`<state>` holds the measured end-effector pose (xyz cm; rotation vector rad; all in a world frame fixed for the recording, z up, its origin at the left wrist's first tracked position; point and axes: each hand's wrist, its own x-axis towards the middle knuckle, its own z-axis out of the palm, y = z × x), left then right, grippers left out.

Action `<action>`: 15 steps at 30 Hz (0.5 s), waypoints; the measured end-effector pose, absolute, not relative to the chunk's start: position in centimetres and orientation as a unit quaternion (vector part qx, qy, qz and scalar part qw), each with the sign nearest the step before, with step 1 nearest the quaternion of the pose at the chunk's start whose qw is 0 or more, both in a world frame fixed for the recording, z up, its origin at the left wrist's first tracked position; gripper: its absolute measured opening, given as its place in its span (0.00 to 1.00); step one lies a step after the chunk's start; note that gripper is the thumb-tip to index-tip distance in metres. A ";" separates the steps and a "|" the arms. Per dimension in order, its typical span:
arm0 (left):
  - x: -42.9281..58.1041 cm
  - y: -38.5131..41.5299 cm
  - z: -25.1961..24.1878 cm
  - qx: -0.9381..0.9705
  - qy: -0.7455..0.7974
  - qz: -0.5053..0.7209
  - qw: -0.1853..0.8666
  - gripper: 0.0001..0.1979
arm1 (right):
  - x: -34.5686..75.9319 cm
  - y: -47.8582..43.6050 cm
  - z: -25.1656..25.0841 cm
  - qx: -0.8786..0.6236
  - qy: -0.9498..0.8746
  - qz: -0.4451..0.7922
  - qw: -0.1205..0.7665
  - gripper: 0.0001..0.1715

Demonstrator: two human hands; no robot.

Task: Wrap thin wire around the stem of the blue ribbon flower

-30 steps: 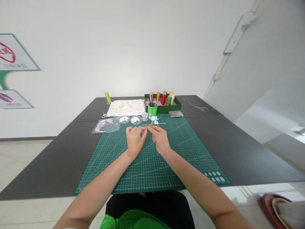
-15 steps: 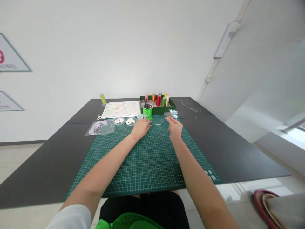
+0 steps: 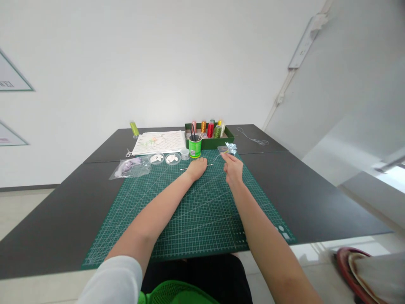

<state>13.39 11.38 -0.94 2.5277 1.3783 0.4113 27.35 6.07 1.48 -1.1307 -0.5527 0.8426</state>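
Our right hand (image 3: 233, 169) pinches the thin stem of a small pale-blue flower (image 3: 230, 148), lifted just above the green mat (image 3: 196, 211) near the tray of thread spools (image 3: 210, 134); so light a grip could let it slip or bend. Our left hand (image 3: 196, 168) lies closed over a thin stick (image 3: 185, 169) on the mat, and we cannot tell whether it grips it. Half a second ago that stick poked out to the hand's right.

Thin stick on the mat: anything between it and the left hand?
Nothing visible. The left hand rests on the green cutting mat right over the thin stick, whose ends show on either side. The green cup stands behind it. The right hand holds the pale blue flower.
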 end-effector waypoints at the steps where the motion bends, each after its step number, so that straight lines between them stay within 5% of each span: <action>1: 12.9 11.0 -0.9 0.855 0.474 0.154 0.142 0.19 | 27.2 5.9 1.7 -0.509 -0.257 0.391 0.723 0.25; 15: 2.4 2.3 0.9 0.622 0.452 0.414 0.487 0.11 | 19.1 1.1 2.0 -0.429 -0.411 0.588 0.549 0.23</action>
